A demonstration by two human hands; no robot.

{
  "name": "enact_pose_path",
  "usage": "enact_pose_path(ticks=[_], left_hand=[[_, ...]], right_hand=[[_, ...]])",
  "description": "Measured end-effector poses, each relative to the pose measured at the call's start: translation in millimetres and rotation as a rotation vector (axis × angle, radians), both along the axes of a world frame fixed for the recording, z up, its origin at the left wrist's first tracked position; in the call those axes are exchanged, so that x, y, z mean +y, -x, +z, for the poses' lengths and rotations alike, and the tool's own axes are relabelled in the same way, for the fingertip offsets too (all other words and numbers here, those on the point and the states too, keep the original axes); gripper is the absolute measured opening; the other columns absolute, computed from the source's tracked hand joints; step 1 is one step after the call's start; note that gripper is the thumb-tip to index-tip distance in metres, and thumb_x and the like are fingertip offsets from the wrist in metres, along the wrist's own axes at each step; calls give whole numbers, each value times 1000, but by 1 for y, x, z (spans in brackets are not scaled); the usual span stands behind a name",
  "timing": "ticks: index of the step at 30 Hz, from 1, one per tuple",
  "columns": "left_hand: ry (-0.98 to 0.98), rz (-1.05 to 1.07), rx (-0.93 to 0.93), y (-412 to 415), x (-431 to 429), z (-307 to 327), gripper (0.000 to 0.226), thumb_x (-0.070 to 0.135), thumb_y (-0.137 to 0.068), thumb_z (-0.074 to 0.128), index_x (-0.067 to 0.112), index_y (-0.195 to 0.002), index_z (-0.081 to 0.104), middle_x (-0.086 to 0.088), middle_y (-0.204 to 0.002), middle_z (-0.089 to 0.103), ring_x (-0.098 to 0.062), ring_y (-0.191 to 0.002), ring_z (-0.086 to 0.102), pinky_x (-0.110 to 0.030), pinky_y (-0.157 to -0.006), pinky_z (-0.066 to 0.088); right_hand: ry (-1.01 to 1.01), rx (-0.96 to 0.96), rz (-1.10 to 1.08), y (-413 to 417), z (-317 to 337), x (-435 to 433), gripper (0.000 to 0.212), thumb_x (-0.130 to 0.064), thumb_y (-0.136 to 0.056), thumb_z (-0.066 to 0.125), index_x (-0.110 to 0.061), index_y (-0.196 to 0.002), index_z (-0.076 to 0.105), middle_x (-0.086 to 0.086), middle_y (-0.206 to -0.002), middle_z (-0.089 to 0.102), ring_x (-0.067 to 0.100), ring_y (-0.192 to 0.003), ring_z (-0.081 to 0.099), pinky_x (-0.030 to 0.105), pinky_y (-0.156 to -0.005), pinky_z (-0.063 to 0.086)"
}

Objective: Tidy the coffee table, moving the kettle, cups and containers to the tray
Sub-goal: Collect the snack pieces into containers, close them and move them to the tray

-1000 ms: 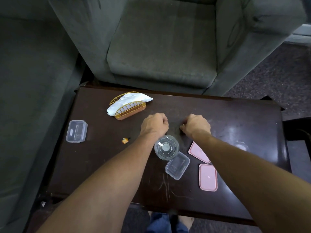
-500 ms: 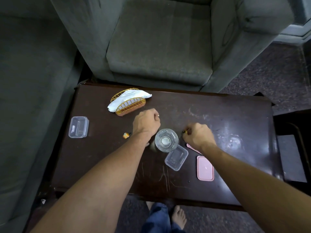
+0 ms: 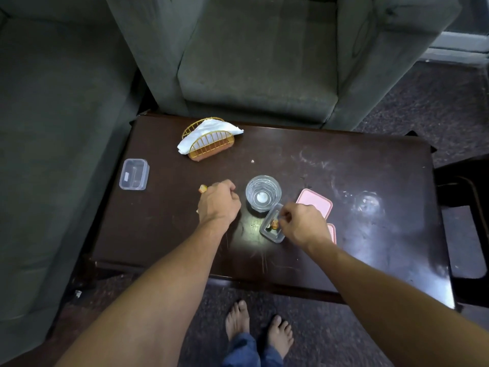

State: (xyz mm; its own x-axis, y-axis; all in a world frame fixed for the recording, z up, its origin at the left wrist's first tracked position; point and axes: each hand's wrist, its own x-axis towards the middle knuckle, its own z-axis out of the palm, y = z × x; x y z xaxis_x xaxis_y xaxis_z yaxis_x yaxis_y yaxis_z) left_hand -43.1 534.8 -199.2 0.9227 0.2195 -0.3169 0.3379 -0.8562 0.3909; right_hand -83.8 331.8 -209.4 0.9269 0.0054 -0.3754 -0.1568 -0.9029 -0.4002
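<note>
A clear drinking glass (image 3: 263,193) stands upright mid-table. Just in front of it lies a small clear container (image 3: 272,229). My right hand (image 3: 301,225) hovers over that container, its fingertips pinching a small orange scrap (image 3: 275,224) inside it. Two pink lids (image 3: 315,203) (image 3: 332,233) lie partly under that hand. My left hand (image 3: 219,203) rests as a curled fist left of the glass, its knuckles beside another orange scrap (image 3: 203,188). I cannot see anything inside the fist. A second clear container (image 3: 133,174) sits near the table's left edge.
A gold wire napkin holder (image 3: 209,141) with white napkins stands at the back left of the dark wooden coffee table (image 3: 370,247). Grey sofas border the table at the back and left. My bare feet (image 3: 259,332) are on the carpet before the table's front edge.
My right hand came back toward me from behind the glass to the small container, carrying the orange scrap into it. My left hand slid left and nearer, up to the other scrap.
</note>
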Motion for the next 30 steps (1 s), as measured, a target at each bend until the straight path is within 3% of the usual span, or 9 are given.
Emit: enact_pose_path(ticks=[4, 12, 18, 22, 26, 30], left_hand=[[-40, -48, -14, 9, 1, -14, 27, 21, -93, 54, 27, -116, 67, -2, -112, 66, -31, -98, 66, -38, -84, 53], [-199, -214, 127, 3, 5, -28, 29, 24, -91, 66, 24, -120, 64, -8, -122, 55, -34, -101, 64, -42, -83, 53], [-195, -204, 37, 5, 4, -29, 22, 34, -97, 59, 21, -113, 67, -8, -116, 58, -35, -96, 65, -41, -80, 51], [-137, -129, -102, 31, 1, -14, 27, 43, -98, 56, 23, -111, 67, -5, -111, 58, -37, -86, 66, -43, -77, 52], [-149, -233, -126, 73, -18, -7, 31, 49, -99, 52, 25, -110, 69, -2, -108, 59, -35, -82, 69, -41, -69, 53], [-124, -355, -115, 89, -42, -4, 38, 53, -99, 49, 24, -114, 69, -1, -111, 60, -32, -89, 69, -40, -73, 57]], right_hand=[[48, -154, -77, 10, -7, -5, 14, -31, -92, 60, -22, -90, 70, 3, -91, 75, 33, -81, 68, 30, -58, 42], [121, -187, -99, 17, -19, -22, 15, -32, -91, 61, -23, -92, 72, 4, -93, 75, 35, -78, 68, 29, -59, 39], [131, -208, -111, 16, -22, -16, 16, -33, -88, 57, -22, -90, 68, 0, -91, 73, 34, -74, 66, 31, -58, 44], [131, -201, -178, 16, -17, -18, 15, -30, -89, 58, -21, -90, 70, 6, -90, 74, 37, -74, 65, 30, -58, 37], [140, -164, -248, 18, -10, -25, 17, -30, -89, 56, -22, -92, 71, 11, -90, 74, 40, -78, 66, 31, -60, 37], [172, -141, -238, 22, -8, -33, 20, -28, -89, 55, -18, -90, 72, 13, -89, 73, 41, -78, 66, 31, -60, 37]])
